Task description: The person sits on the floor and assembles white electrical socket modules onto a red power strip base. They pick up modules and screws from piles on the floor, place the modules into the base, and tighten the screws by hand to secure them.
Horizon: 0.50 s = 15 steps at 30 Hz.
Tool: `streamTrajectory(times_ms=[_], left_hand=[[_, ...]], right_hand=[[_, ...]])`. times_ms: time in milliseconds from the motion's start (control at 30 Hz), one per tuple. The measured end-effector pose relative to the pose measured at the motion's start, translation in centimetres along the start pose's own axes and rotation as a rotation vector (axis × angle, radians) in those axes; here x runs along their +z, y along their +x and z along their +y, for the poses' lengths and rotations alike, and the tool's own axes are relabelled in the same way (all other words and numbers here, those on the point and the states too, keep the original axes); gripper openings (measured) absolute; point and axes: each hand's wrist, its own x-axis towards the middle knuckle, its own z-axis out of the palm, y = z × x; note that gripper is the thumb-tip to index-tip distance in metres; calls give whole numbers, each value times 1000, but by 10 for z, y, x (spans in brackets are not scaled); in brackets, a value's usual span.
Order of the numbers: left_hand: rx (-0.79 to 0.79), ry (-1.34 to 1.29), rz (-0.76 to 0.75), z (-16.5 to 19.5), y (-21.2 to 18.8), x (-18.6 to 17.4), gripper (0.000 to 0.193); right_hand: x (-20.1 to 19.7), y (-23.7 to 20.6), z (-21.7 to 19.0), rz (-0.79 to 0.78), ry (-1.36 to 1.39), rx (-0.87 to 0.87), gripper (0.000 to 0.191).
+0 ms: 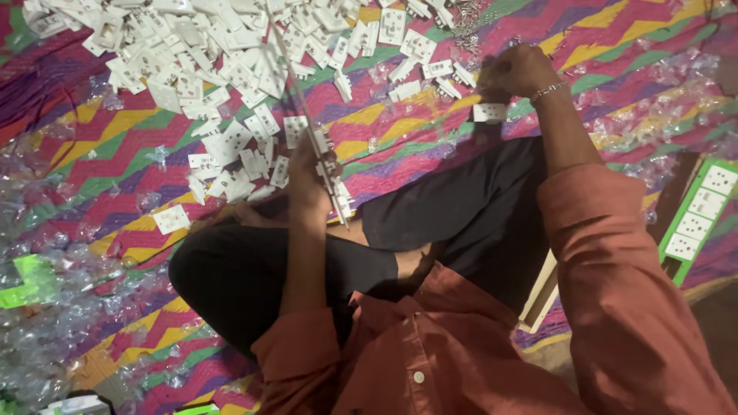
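Note:
I sit cross-legged on a zigzag-patterned mat (115, 146). My left hand (307, 180) grips a stack of white socket plates (338, 201) together with a long thin rod (296, 84) that slants up toward the big pile. My right hand (516, 71), with a bracelet at the wrist, reaches out over the mat with its fingers curled. It holds a white socket plate (490, 112) that hangs just below it. A large heap of white socket plates (223, 54) covers the mat ahead of me.
A green card with several white sockets (699, 215) lies at the right. Crumpled clear plastic wrappers (46, 307) litter the left side and the far right. Small metal screws (465, 23) lie near the top. My dark trousers (254, 284) fill the centre.

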Motion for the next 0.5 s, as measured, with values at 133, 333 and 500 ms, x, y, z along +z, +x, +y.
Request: streamTrajectory(times_ms=[133,333,500], left_hand=[[-77,-55,54,6,2,13,26],[-115,31,123,8,-8,54,28],[-55,265,-10,-11,-3,42,40]], right_hand=[[4,8,0,-20,45,75,27],[0,14,-20,200,140,-11,20],[19,28,-34,225,146,-178,23]])
